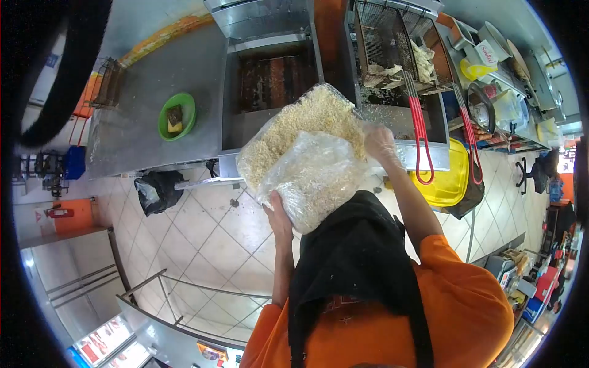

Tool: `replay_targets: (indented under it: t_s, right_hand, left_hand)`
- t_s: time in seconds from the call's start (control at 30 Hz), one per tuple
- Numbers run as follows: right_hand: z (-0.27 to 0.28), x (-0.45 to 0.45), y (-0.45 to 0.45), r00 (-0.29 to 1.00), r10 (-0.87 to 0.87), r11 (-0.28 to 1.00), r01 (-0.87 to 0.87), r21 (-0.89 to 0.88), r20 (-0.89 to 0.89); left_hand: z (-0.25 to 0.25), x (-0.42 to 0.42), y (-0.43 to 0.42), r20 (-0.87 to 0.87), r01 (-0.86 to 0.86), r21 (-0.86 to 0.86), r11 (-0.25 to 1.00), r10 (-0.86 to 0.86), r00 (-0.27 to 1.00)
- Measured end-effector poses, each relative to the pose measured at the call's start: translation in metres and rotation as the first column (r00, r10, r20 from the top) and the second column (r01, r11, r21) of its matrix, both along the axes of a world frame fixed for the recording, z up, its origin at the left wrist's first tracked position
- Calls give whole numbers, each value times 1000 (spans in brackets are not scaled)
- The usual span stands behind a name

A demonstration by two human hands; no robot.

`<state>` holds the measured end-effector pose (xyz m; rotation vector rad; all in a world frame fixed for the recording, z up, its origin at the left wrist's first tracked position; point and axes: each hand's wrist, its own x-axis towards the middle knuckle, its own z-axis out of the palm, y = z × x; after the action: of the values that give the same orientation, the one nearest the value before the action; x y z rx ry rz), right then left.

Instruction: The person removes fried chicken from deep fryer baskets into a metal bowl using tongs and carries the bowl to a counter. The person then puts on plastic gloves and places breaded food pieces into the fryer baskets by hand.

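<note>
A large clear plastic bag (319, 184) bulges over a tray of pale crumbs (319, 113), held in front of the body at the fryer's front edge. Against the bag's lower left side, my left hand (280, 218) has its fingers wrapped round the plastic. My right hand (381, 146), in a clear thin glove, is at the tray's right edge; its fingers are blurred, and I cannot make out whether it grips anything.
Behind the tray is a fryer vat (276, 73). Wire baskets (383, 46) with red handles (420, 132) jut out at the right. A green bowl (178, 116) sits on the left counter; a yellow tub (443, 178) stands low at the right.
</note>
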<state>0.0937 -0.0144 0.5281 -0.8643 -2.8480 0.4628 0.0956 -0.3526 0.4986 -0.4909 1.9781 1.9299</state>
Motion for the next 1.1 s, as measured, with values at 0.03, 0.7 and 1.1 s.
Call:
replay_targets:
  t_s: [0.03,0.7,1.1]
  right_hand:
    - [2,-4,1,1000,8,1000,-8,0,-26]
    - [-60,-76,25,925,-358,307,-12,-952,-127]
    - [61,-152,-49,897,415,892,-434,125,152]
  left_hand:
    - [-1,-1,-1,-11,18,30,999,-17,1000]
    - [6,0,-2,-3,76,112,991,-76,997]
    - [13,0,3,-16,51,-16,999,-51,999]
